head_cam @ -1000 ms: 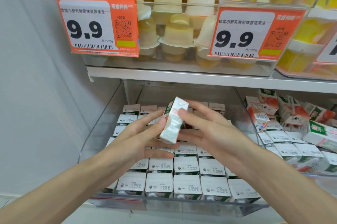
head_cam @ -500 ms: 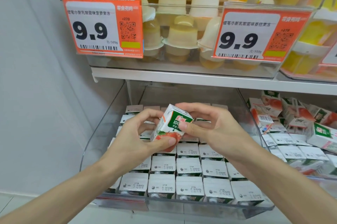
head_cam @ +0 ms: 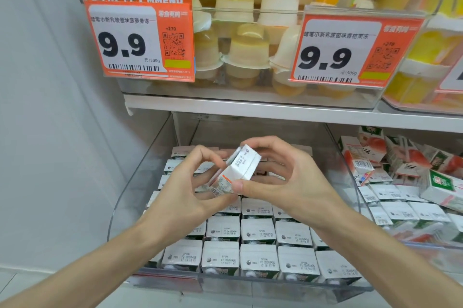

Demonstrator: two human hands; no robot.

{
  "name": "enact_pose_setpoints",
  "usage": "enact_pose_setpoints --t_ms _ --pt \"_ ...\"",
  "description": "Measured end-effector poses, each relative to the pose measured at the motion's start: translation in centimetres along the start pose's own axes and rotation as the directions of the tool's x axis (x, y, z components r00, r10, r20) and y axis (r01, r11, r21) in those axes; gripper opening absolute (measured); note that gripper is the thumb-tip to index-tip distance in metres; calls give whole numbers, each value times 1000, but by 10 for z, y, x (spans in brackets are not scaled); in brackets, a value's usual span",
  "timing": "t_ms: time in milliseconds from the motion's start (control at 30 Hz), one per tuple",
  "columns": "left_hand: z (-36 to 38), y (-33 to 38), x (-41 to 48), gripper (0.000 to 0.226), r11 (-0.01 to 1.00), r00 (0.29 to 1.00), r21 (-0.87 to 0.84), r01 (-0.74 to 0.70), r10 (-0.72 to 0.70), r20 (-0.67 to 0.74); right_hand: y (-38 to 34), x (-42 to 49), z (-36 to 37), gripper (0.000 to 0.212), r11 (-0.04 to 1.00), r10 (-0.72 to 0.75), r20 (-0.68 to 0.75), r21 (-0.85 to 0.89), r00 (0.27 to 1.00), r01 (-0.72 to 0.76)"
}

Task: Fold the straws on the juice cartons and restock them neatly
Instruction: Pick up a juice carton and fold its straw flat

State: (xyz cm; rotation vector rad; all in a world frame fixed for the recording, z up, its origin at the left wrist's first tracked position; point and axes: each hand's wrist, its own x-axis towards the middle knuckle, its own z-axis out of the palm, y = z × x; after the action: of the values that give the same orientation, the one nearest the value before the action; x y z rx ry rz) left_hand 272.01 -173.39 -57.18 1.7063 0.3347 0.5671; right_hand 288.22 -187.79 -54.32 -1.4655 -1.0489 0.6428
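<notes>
Pinching one juice carton (head_cam: 239, 170) mid-frame, I curl my left hand (head_cam: 185, 190) and right hand (head_cam: 285, 177) tight around it, tilted

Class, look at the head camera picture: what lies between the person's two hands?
In the head view, one juice carton lies tilted between the left hand and the right hand, gripped by both hands' fingers above the rows of stocked cartons.
</notes>
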Motion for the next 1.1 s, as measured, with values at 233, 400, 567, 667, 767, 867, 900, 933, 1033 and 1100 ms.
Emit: enact_pose_setpoints --t_ms 233,400,567,667,767,867,900,933,1033,1100 --pt "-11 -2 3 63 980 1000 196 -16 15 8 -4 2 -10 64 998 53 187 31 981 -60" --pt "-7 -5 4 49 975 996 221 -37 55 -75 -2 2 0 56 995 17 64 -96 998 -11" --pt "-8 -1 7 64 974 999 224 -27 21 30 -4 4 -7 46 998 1 78 -57 997 3" --pt "-7 0 7 49 939 996 333 -90 76 53 -1 3 -7 42 998 -25 108 -57 994 31" --pt "-8 2 8 39 886 989 443 -138 148 13 1 1 -6 44 982 -133 107 -121 985 145" --pt "-11 3 11 44 826 971 531 -188 239 -26 3 0 -5 48 947 -230 93 -208 969 245" --pt "-12 3 12 45 814 965 545 -201 259 -31 4 0 -4 49 940 -242 90 -223 966 257" --pt "-11 3 11 46 811 961 547 -209 273 -36 5 -1 -4 50 934 -254 90 -236 963 269" --pt "-10 3 10 45 839 959 496 -222 280 -44 4 0 -2 51 935 -259 62 -235 964 267" --pt "-8 4 9 46 874 968 438 -212 250 -32 2 1 -4 47 969 -192 1 -156 981 190"
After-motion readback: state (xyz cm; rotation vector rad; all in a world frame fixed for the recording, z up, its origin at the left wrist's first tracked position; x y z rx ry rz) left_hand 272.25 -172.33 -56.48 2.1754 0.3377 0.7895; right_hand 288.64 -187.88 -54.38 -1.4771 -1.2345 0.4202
